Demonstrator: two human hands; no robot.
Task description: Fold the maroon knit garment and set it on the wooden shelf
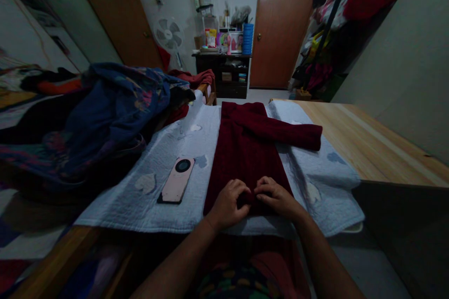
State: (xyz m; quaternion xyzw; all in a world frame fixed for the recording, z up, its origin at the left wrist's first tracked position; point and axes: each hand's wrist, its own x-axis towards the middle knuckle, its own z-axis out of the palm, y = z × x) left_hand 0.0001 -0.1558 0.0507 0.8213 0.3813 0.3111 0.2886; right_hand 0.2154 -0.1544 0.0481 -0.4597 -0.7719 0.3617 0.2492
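A dark red long-sleeved top lies folded lengthwise on a pale quilted cloth. One sleeve reaches out to the right, across the fold's edge and onto the cloth. At the near end of the top, my left hand has its fingers and thumb curled together on the fabric. Close to it on the right, my right hand pinches the same end, fingertips pointing inward. What lies under the fingers is partly hidden. Left of the top, a pink phone rests with its round camera facing up.
A heap of clothes with a blue printed garment rises at the left. A wooden tabletop extends to the right. Farther back stand a dark cabinet loaded with items and a white fan. Clothes hang at the upper right.
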